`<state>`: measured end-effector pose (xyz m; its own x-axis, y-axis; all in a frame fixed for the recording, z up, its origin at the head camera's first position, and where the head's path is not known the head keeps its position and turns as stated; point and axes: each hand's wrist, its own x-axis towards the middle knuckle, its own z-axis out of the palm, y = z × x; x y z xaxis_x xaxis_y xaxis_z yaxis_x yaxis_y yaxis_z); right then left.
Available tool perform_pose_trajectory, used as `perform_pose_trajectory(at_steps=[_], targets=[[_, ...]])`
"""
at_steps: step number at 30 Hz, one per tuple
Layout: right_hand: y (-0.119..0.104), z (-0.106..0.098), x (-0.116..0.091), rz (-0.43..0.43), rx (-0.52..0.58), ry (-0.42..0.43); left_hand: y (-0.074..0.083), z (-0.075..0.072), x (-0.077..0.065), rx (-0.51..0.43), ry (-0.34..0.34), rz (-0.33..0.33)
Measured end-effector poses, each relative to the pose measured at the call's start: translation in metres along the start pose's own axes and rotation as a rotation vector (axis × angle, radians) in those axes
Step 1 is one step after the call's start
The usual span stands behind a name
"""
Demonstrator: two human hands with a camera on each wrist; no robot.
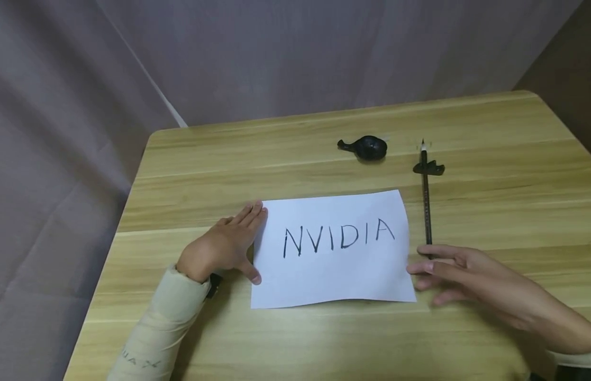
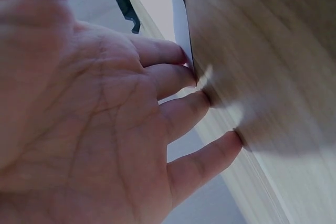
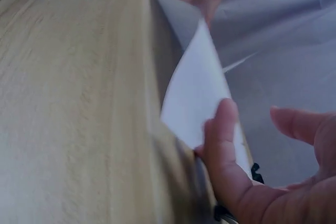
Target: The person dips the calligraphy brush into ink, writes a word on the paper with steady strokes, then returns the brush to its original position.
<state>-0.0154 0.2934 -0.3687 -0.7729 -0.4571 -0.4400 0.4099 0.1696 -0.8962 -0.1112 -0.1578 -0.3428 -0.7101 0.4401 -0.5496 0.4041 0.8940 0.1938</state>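
Observation:
A sheet of white paper (image 1: 333, 280) lies on the table, with NVIDIA written across it in thin black strokes. My left hand (image 1: 230, 243) rests at its left edge, fingers extended at the upper corner and thumb lower down. In the left wrist view the fingertips (image 2: 199, 98) touch the tabletop and the paper's edge. My right hand (image 1: 471, 275) is at the right edge, fingers loosely spread with the tips right at the paper. Close by its index finger is the lower end of a writing brush (image 1: 426, 201). The brush's tip end leans on a small dark brush rest (image 1: 435, 168).
A glossy black gourd-shaped object (image 1: 370, 148) sits beyond the paper, toward the table's back edge. Grey curtain fabric (image 1: 295, 58) hangs behind and to the left of the wooden table (image 1: 205, 174). In the right wrist view, the paper's near edge (image 3: 184, 77) bows up from the wood.

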Motion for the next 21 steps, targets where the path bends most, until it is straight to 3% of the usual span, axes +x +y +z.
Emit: perform_pose_trajectory(at_steps=[8,16,21], targets=[[0.0,0.017,0.021,-0.024,-0.018,0.12,-0.002,0.001,0.0,-0.013,0.007,0.011],[-0.007,0.033,0.033,0.055,-0.039,0.278,-0.001,0.001,-0.001,-0.017,0.003,0.01],[-0.009,0.036,0.033,0.057,-0.09,0.355,-0.003,0.001,-0.001,-0.007,0.004,0.017]])
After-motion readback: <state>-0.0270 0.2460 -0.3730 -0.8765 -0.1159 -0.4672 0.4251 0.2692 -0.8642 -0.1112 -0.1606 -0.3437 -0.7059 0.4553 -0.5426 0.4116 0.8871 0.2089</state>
